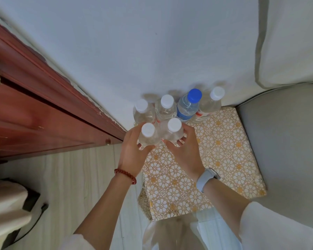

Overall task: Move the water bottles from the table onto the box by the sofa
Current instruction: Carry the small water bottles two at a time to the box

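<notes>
Several clear water bottles stand at the far end of a box (224, 150) covered in a gold-and-white flower pattern, against the wall. Most have white caps; one has a blue cap (189, 103). My left hand (132, 152) grips a white-capped bottle (148, 134) in the front row. Beside it, my right hand (184, 148) grips another white-capped bottle (173, 130). Both bottles are upright at the box's far left part; I cannot tell whether their bases touch the box.
A red-brown wooden door (34, 109) runs along the left. The grey sofa (287, 141) with a pale cushion (293, 42) borders the box on the right. Pale wood-look floor (79, 186) lies left of the box. A white wall (134, 51) is behind.
</notes>
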Tool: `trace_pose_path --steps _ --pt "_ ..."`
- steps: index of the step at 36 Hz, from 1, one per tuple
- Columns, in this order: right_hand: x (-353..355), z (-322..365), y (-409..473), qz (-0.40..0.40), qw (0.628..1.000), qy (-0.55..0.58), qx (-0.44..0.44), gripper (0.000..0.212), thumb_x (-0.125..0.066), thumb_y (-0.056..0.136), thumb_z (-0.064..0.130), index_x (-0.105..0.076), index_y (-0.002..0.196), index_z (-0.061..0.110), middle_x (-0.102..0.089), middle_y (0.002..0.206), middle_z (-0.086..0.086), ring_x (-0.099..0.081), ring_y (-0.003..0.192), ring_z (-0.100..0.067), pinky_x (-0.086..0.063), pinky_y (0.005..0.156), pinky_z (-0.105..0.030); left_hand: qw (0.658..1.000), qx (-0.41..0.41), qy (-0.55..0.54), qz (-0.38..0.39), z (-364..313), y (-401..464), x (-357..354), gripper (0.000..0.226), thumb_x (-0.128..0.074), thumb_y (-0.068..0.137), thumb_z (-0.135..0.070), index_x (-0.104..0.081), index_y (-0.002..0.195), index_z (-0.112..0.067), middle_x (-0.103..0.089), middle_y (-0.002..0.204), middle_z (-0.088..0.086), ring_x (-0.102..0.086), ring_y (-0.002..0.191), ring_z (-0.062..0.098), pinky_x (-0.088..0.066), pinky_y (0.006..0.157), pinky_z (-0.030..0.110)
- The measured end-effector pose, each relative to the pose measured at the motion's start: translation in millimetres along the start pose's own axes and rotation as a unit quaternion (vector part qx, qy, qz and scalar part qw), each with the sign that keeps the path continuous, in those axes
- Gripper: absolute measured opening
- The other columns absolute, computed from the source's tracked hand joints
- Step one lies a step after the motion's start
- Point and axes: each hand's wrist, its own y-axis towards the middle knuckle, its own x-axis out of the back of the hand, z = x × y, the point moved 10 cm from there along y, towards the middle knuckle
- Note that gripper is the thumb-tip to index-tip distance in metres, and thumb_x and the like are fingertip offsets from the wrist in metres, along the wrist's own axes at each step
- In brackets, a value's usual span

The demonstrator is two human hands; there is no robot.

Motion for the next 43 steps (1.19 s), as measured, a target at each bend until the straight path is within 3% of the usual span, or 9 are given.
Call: trace_pose_path --steps 12,18,21,25,30,34,37,40,43 --pt "-4 3 -3 0.060 0.997 -0.055 0.003 0.079 -0.074 0.073 0.028 -0.026 0.135 0.029 -0.037 0.136 0.001 -0.047 0.121 -0.018 -0.047 0.095 -0.032 1.000 0.000 0.027 -0.002 5 -5 -6 0.077 -0.072 0.076 -0.011 -0.031 0.138 -0.030 -0.041 0.139 -0.002 -0.039 0.129 0.015 -0.044 0.101 0.044" --pt "-2 10 -15 0.105 0.993 -0.054 -0.015 0.087 -0.067 0.080 0.025 -0.008 0.142 0.036 -0.031 0.139 0.019 -0.038 0.130 -0.011 -0.038 0.104 -0.033 0.997 0.018 0.076 0.008 3 -7 -6 0.088 -0.070 0.078 -0.016 -0.013 0.144 -0.030 -0.034 0.146 0.002 -0.037 0.131 0.020 -0.039 0.105 0.046" --pt "7 10 -19 0.098 0.990 -0.096 -0.032 0.085 -0.063 0.084 0.028 -0.005 0.145 0.029 -0.026 0.150 0.006 -0.033 0.136 -0.018 -0.035 0.109 -0.039 0.995 0.028 0.098 0.003 4 -12 -5 0.094 -0.071 0.077 -0.017 -0.008 0.145 -0.025 -0.031 0.146 0.006 -0.034 0.132 0.022 -0.030 0.109 0.033" --pt "11 -2 -36 0.137 0.967 -0.196 -0.092 0.055 -0.049 0.092 0.028 -0.028 0.140 0.015 -0.036 0.146 -0.007 -0.038 0.132 -0.023 -0.035 0.107 -0.036 0.992 0.067 0.099 -0.030 10 -39 6 0.073 -0.065 0.083 -0.021 -0.023 0.143 -0.016 -0.032 0.147 0.009 -0.029 0.136 0.021 -0.023 0.109 0.027" --pt "-21 14 -85 0.246 0.929 -0.261 -0.093 0.034 -0.041 0.095 0.025 -0.047 0.125 0.012 -0.058 0.116 -0.005 -0.058 0.090 -0.019 -0.039 0.060 -0.011 0.982 0.139 0.088 -0.090 22 -115 38 0.044 -0.055 0.089 -0.020 -0.045 0.131 -0.011 -0.046 0.136 0.007 -0.042 0.125 0.018 -0.025 0.097 0.015" --pt "-69 47 -140 0.328 0.898 -0.293 -0.028 0.033 -0.039 0.096 0.025 -0.050 0.122 0.009 -0.061 0.116 -0.011 -0.057 0.086 -0.016 -0.048 0.070 -0.023 0.970 0.169 0.090 -0.152 34 -189 82 0.038 -0.052 0.091 -0.020 -0.049 0.128 -0.013 -0.048 0.135 0.003 -0.045 0.124 0.017 -0.027 0.095 0.014" --pt "-119 72 -195 0.391 0.863 -0.318 0.044 0.031 -0.040 0.096 0.020 -0.052 0.120 0.004 -0.062 0.118 -0.010 -0.058 0.107 -0.021 -0.045 0.090 -0.029 0.951 0.202 0.095 -0.212 53 -263 128 0.037 -0.052 0.091 -0.023 -0.050 0.127 -0.015 -0.049 0.133 0.003 -0.052 0.115 0.022 -0.036 0.092 0.020" --pt "-171 89 -266 0.435 0.831 -0.333 0.095 0.029 -0.042 0.094 0.017 -0.055 0.117 0.004 -0.062 0.118 -0.012 -0.057 0.110 -0.026 -0.044 0.093 -0.034 0.921 0.240 0.097 -0.290 72 -353 182 0.036 -0.054 0.090 -0.025 -0.052 0.124 -0.015 -0.052 0.130 0.002 -0.060 0.099 0.028 -0.042 0.086 0.026" --pt "-218 103 -356 0.475 0.805 -0.327 0.141 0.026 -0.045 0.093 0.017 -0.059 0.112 0.005 -0.065 0.115 -0.012 -0.059 0.109 -0.026 -0.044 0.090 -0.031 0.881 0.272 0.099 -0.374 89 -460 230 0.034 -0.056 0.088 -0.023 -0.056 0.121 -0.012 -0.057 0.123 0.006 -0.055 0.110 0.026 -0.040 0.091 0.028"
